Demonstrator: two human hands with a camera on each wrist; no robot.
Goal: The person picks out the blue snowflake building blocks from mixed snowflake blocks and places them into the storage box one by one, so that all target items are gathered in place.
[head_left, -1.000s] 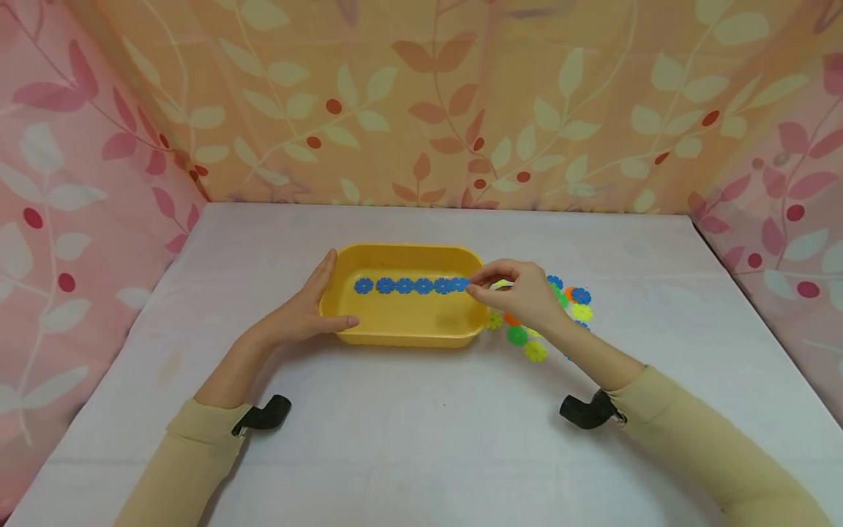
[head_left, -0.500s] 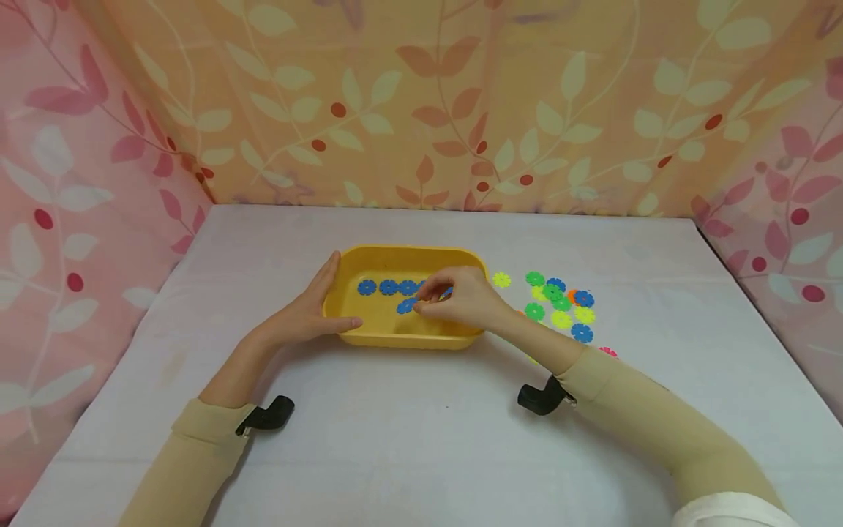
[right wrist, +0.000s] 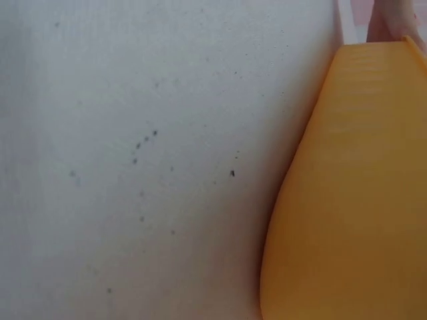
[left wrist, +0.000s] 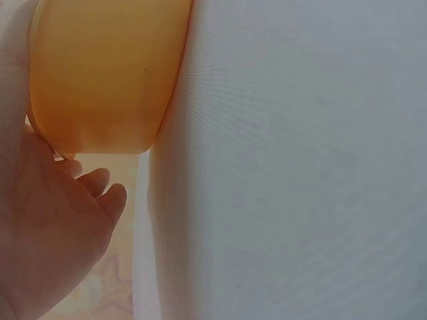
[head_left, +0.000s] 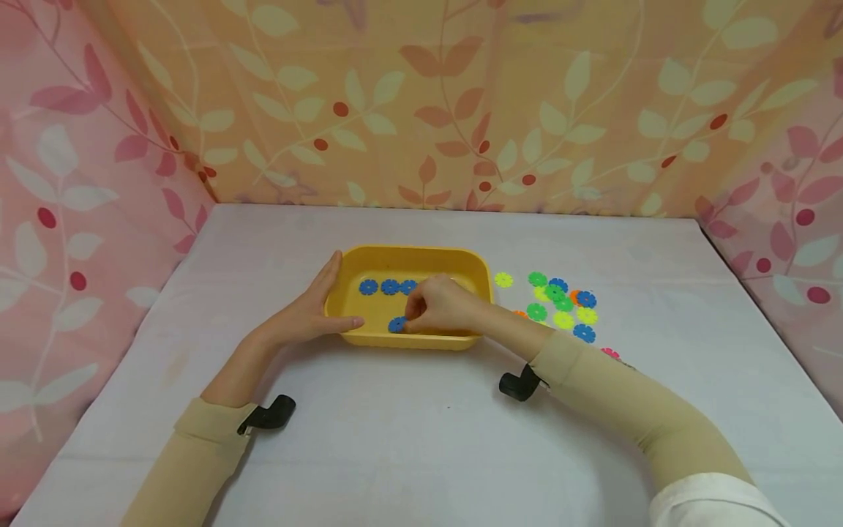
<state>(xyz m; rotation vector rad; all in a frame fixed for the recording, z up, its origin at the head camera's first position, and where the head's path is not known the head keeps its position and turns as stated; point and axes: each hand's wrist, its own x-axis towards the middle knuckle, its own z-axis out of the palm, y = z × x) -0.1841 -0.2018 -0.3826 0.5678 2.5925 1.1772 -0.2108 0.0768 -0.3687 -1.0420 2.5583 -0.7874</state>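
Observation:
A yellow plastic basin (head_left: pixel 369 341) sits on the white-covered table. My left hand (head_left: pixel 307 306) holds its left end, thumb over the near rim and fingers along the outer side; the left wrist view shows several fingertips (left wrist: pixel 115 200) curled beside the basin wall (left wrist: pixel 110 80). Inside the basin, my right hand (head_left: pixel 443 306) pinches a blue snowflake disc (head_left: pixel 397 324) close to the near wall. Behind it runs a row of blue snowflake discs (head_left: pixel 390 287), whose right part my right hand hides. In the right wrist view the basin's outer wall (right wrist: pixel 353 187) hides my right fingers.
Right of the basin lies a loose spread of snowflake discs: green (head_left: pixel 536 312), yellow (head_left: pixel 563 320), blue (head_left: pixel 583 333), orange and pink (head_left: pixel 609 353), some overlapping. A floral curtain (head_left: pixel 448 110) stands behind the table, with pink floral cloth (head_left: pixel 79 197) at the sides.
My right hand has moved left from the basin's right rim and down toward its near wall, bringing a blue snowflake disc in front of the row. The left hand has stayed on the basin.

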